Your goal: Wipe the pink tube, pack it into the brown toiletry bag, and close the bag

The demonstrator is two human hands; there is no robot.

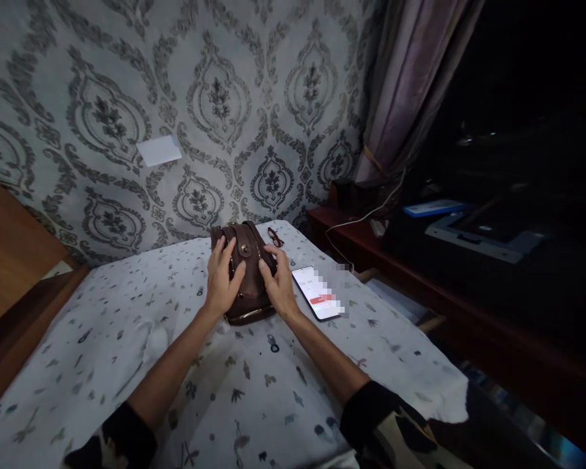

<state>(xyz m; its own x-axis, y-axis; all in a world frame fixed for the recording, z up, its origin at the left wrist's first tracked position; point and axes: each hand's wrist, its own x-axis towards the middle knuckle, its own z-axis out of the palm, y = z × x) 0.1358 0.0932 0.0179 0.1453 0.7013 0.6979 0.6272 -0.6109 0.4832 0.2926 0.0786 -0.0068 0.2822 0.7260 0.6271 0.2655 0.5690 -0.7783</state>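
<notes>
A brown leather-look handbag (249,281) with a flap strap, a round metal stud and zips lies on the patterned white cloth. My left hand (221,280) rests on its left side, fingers stretched out and thumb spread across the top. On the opposite side, my right hand (279,283) touches the bag's edge with thumb and fingers apart. The bag's zip along the near edge shows, and it looks closed. Just right of my right hand lies a phone (317,293) with a lit screen, partly blurred out. Dark red-framed glasses (275,237) lie behind the bag.
The cloth-covered table (141,358) meets a wall with damask wallpaper (219,104), where a white card (159,150) shows. On the right, a dark reddish desk (351,238) carries a white cable (366,218) and a blue-edged item (434,208). Brown wood (14,254) stands at left.
</notes>
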